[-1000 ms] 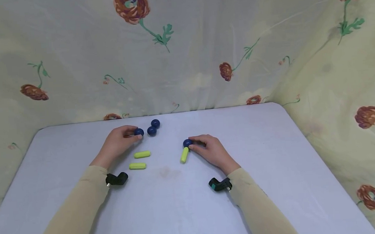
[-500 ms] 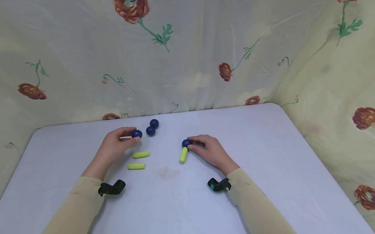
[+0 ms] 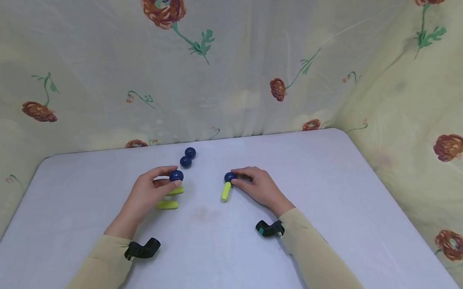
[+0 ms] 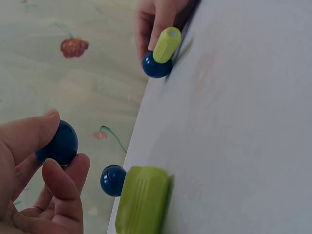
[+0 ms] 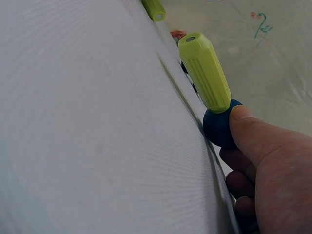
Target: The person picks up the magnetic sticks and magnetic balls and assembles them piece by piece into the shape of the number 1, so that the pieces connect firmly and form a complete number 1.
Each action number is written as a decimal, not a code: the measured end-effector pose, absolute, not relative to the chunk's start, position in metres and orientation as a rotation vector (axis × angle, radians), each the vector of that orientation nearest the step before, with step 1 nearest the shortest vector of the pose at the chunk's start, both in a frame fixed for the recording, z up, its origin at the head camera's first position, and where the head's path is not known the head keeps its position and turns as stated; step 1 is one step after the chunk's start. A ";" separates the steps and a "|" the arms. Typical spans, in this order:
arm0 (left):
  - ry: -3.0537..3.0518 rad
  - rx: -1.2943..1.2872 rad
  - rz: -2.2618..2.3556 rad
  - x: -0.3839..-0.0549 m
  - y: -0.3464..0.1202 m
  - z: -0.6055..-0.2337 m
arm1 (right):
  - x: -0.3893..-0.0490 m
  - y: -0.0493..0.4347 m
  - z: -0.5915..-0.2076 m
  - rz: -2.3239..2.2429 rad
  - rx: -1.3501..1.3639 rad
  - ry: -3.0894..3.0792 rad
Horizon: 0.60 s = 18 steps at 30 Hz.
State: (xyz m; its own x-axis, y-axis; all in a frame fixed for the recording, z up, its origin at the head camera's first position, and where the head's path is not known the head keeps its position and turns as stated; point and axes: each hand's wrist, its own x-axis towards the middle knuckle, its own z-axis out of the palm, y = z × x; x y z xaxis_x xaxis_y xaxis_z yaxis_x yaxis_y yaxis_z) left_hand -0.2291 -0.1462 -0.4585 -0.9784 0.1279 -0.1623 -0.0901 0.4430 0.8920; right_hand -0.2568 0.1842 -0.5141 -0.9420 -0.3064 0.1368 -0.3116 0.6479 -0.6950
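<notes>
Thumb and fingertips of my left hand (image 3: 145,195) pinch a glossy blue ball (image 3: 176,175), held above the table near two yellow-green rods. In the left wrist view this ball (image 4: 62,144) sits between thumb and fingers. My right hand (image 3: 260,187) pinches another blue ball (image 3: 229,177) between thumb and fingers. A yellow-green rod (image 3: 225,192) joins that ball end-on and points toward me. The right wrist view shows the ridged rod (image 5: 204,73), with a grey disc in its free end, sticking out from the ball (image 5: 218,127).
Two more blue balls (image 3: 185,161) lie close together toward the table's back edge. The far loose rod (image 3: 176,191) is partly behind my left hand; the near rod (image 3: 167,205) lies below it. A flowered cloth (image 3: 228,75) hangs behind the white table (image 3: 221,258).
My left hand has drawn its ball away from the other two balls and brought it nearer, over the loose rods. The right hand stays in place with its ball and rod.
</notes>
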 end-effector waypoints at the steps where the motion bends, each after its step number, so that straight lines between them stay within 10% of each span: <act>1: 2.501 0.046 1.548 -0.227 -0.145 -0.459 | -0.257 0.184 -0.514 1.203 0.532 -2.849; 18: 2.592 0.191 1.509 -0.188 -0.108 -0.476 | -0.257 0.185 -0.516 1.199 0.528 -2.848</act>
